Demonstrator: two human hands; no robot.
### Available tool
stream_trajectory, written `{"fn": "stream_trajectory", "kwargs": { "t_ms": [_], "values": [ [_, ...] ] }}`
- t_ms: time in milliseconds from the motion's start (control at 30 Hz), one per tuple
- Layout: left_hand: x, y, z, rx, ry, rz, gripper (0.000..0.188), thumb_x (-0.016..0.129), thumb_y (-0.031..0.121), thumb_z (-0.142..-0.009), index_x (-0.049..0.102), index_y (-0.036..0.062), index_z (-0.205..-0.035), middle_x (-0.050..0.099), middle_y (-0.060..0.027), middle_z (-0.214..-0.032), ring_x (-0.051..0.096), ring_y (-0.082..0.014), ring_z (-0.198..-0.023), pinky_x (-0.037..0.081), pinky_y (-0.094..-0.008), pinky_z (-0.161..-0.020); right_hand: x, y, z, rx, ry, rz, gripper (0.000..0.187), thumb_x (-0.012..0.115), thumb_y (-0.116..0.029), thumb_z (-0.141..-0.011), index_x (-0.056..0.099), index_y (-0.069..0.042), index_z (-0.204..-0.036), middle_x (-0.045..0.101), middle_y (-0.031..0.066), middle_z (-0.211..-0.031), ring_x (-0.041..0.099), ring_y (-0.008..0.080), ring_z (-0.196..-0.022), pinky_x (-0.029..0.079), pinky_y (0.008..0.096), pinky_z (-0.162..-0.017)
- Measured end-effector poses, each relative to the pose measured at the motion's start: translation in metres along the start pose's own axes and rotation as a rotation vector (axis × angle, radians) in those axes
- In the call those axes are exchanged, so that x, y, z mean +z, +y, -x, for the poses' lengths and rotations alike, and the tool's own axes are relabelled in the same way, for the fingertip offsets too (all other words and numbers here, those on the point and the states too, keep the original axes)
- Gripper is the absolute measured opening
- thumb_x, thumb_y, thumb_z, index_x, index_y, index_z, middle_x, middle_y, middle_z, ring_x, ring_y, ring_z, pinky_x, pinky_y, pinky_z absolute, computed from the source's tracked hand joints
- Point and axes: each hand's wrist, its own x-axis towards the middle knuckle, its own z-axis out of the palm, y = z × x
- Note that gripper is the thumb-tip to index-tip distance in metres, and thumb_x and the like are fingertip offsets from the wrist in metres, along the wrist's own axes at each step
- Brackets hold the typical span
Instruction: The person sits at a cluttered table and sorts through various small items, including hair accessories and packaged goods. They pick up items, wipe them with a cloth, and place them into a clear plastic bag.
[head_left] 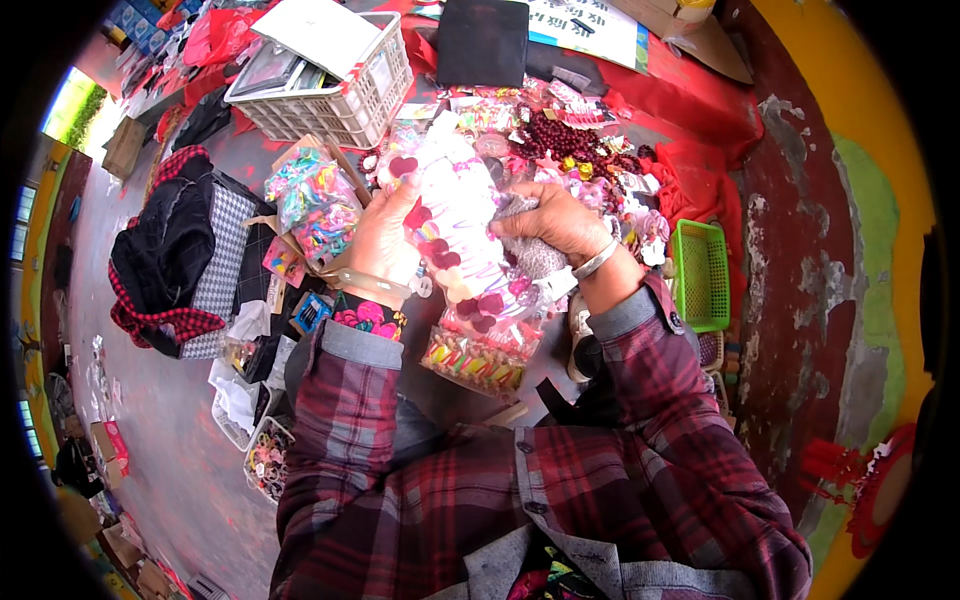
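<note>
My left hand (385, 235) is closed on the edge of a pale pink and white pack with dark pink heart shapes (450, 205). The pack hangs in front of me, partly washed out by glare. On its other side my right hand (560, 225) pinches a bunched grey, glittery piece (530, 255), close against the pack; whether it also grips the pack I cannot tell. Below them sits a clear plastic bag of small colourful pieces (482, 355). Beside my left wrist lies another clear bag of bright multicoloured small pieces (315, 200).
Dark red beads (555, 140) and small trinkets cover the surface beyond my hands. A white plastic crate (350, 105) stands at the far left, with a black and checked garment (165, 250) nearer. At right is a green basket (702, 275); a basket of small rings (268, 460) is lower left.
</note>
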Motion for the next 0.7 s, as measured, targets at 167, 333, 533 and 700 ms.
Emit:
{"fn": "stream_trajectory", "kwargs": {
  "t_ms": [167,333,533,700],
  "values": [
    [0.005,-0.002,0.007,-0.108,-0.121,-0.053,0.027,0.054,0.004,-0.088,0.051,-0.0003,-0.114,0.059,-0.0085,-0.108,0.058,-0.0178,-0.099,0.048,-0.0305,-0.085,-0.003,0.0,-0.002,-0.131,0.037,-0.179,0.02,0.068,0.002,-0.073,0.064,-0.002,-0.093,0.066,0.0055,-0.085,0.063,0.0128,-0.073,0.05,0.0241,-0.068],
    [0.005,-0.011,0.006,-0.028,-0.147,-0.178,0.031,0.052,0.0,-0.087,0.05,-0.0011,-0.118,0.059,-0.0094,-0.111,0.059,-0.0191,-0.099,0.048,-0.0338,-0.086,-0.005,0.006,-0.007,-0.172,0.095,-0.081,0.021,0.071,-0.001,-0.072,0.064,-0.001,-0.092,0.065,0.0041,-0.081,0.06,0.0106,-0.069,0.049,0.0237,-0.064],
    [0.002,-0.02,0.004,0.076,-0.056,-0.351,0.032,0.052,-0.003,-0.085,0.051,-0.0006,-0.117,0.061,-0.0082,-0.108,0.059,-0.0155,-0.098,0.047,-0.0298,-0.084,-0.001,0.017,-0.013,-0.244,0.237,0.199,0.022,0.073,-0.009,-0.071,0.064,0.0,-0.089,0.064,0.0037,-0.073,0.056,0.0089,-0.062,0.046,0.0248,-0.057],
    [0.0,-0.019,0.003,0.09,-0.039,-0.391,0.031,0.053,-0.003,-0.085,0.051,-0.001,-0.116,0.061,-0.0082,-0.106,0.059,-0.0156,-0.096,0.047,-0.0297,-0.084,0.007,0.016,-0.012,-0.271,0.287,0.287,0.02,0.073,-0.007,-0.071,0.065,0.0,-0.088,0.064,0.0036,-0.073,0.057,0.0091,-0.063,0.047,0.0245,-0.058]
  ]
}}
